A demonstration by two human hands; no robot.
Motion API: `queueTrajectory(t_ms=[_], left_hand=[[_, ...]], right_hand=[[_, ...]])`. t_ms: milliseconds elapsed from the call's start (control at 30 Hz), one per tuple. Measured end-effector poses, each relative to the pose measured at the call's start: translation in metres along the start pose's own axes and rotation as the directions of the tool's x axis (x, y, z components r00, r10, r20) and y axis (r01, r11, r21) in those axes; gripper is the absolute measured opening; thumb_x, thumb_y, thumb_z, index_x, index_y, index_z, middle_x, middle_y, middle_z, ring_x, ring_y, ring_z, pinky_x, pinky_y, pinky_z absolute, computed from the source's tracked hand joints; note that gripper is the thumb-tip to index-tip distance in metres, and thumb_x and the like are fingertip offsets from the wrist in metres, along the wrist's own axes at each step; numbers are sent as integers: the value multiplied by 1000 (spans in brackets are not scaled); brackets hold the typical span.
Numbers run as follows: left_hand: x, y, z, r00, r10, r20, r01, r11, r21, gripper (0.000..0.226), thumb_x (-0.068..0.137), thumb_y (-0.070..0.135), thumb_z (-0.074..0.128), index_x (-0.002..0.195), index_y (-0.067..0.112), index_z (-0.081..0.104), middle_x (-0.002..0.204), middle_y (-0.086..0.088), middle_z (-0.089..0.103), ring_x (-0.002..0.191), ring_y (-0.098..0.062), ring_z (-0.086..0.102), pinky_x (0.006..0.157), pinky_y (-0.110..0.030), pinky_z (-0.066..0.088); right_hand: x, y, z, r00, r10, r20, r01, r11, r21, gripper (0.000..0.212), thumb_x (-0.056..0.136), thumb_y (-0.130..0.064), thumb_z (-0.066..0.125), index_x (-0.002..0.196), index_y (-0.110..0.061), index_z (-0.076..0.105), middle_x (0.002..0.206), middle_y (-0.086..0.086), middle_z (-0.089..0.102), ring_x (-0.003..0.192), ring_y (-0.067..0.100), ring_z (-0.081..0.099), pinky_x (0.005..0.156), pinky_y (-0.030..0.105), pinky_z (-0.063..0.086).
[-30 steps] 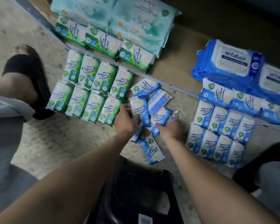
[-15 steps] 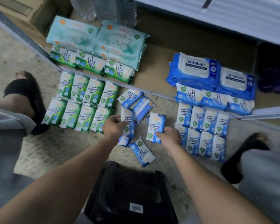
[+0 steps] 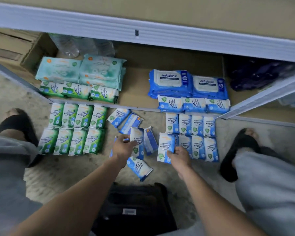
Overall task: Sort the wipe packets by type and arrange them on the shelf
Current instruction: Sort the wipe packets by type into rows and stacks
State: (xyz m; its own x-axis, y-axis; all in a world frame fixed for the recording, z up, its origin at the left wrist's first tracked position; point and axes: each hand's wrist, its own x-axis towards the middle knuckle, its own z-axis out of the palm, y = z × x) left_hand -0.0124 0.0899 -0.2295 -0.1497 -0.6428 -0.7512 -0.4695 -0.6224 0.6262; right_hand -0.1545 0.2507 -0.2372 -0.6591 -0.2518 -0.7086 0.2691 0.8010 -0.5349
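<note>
The right hand [image 3: 178, 156] has its grip closed round the lower edge of a blue-and-white Fragrance Antibacterial Wipes packet [image 3: 165, 143], fingers curled on its face, holding it upright just beside the left edge of the blue packet grid [image 3: 197, 133] on the floor, right of centre. The left hand [image 3: 123, 147] pinches a second blue packet [image 3: 138, 136] at its left edge, thumb over the front, in the middle of the frame.

Around that hand lie the loose blue packets [image 3: 126, 120], tilted at different angles and partly overlapping; one more blue packet [image 3: 139, 167] lies apart, below both hands.

Left of centre, the green Pine Antibacterial Wipes packets [image 3: 75, 128] sit in two rows of four on the floor.

Higher up, the shelf [image 3: 138, 92] carries a row of green packets [image 3: 78, 91] in front of large teal packs [image 3: 80, 70] on the left, and a row of blue packets [image 3: 193, 105] in front of large Antabax packs [image 3: 187, 82] on the right (stacked several deep).

A black sandal [image 3: 19, 125] shows at the left edge, another [image 3: 240, 150] at the right, and a black object [image 3: 134, 206] sits at the bottom centre.
</note>
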Motion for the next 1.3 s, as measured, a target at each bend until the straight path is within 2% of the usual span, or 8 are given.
queueTrajectory(t_ms=[167,333,467,633,767,1000,1167,1300], left_hand=[[-15,-4,32,999,16,47,-21,993,113,24,84,8,76,87,20,56,89,-9,68,66,-25,62,45,-26,40],[-25,0,68,992,74,102,-97,966,239,26,85,15,79,101,18,59,89,4,66,72,-21,65,66,-39,55],[-26,6,102,986,85,145,-127,944,304,20,89,14,74,96,19,56,82,5,64,63,-18,61,53,-29,48],[-20,5,148,980,92,177,-160,892,424,23,85,20,78,97,23,59,95,-1,70,83,-24,68,72,-38,57],[-12,11,190,945,194,265,-313,777,547,23,87,18,72,102,27,57,101,5,71,83,-16,66,68,-33,56],[6,32,265,923,231,309,-371,754,543,24,89,12,67,107,24,55,100,8,67,68,-1,60,46,-14,45],[21,30,283,859,287,424,-512,516,687,62,80,15,76,134,21,47,132,-3,60,104,-26,65,85,-40,55],[30,18,280,788,278,549,-613,264,745,81,78,14,79,150,18,40,142,-6,45,111,-29,61,95,-38,53]], right_hand=[[-3,15,-28,996,59,-69,-54,996,67,8,89,-23,70,96,-19,67,93,0,73,84,20,70,80,42,61],[5,21,-50,988,85,-128,-70,991,115,14,90,-25,71,84,-27,59,88,-2,70,82,19,69,78,40,60],[17,32,-71,979,122,-161,-109,990,86,14,89,-30,70,97,-19,67,94,0,72,83,18,68,70,32,56],[44,40,-109,969,135,-206,-138,990,0,28,92,-31,66,113,-13,67,109,4,72,89,20,62,68,23,39],[77,39,-137,954,115,-276,-129,991,-32,29,94,-26,63,120,-11,63,117,8,69,107,30,64,86,33,49],[141,26,-163,947,27,-321,-50,997,-62,21,91,-24,62,109,-14,64,100,7,72,95,29,67,72,29,49],[154,24,-165,909,-215,-356,150,968,-202,45,81,-1,62,124,-14,58,116,9,69,106,31,63,87,37,51],[159,37,-158,931,-303,-201,178,862,-475,66,82,-3,67,144,-20,51,137,12,53,116,36,52,95,37,45]])
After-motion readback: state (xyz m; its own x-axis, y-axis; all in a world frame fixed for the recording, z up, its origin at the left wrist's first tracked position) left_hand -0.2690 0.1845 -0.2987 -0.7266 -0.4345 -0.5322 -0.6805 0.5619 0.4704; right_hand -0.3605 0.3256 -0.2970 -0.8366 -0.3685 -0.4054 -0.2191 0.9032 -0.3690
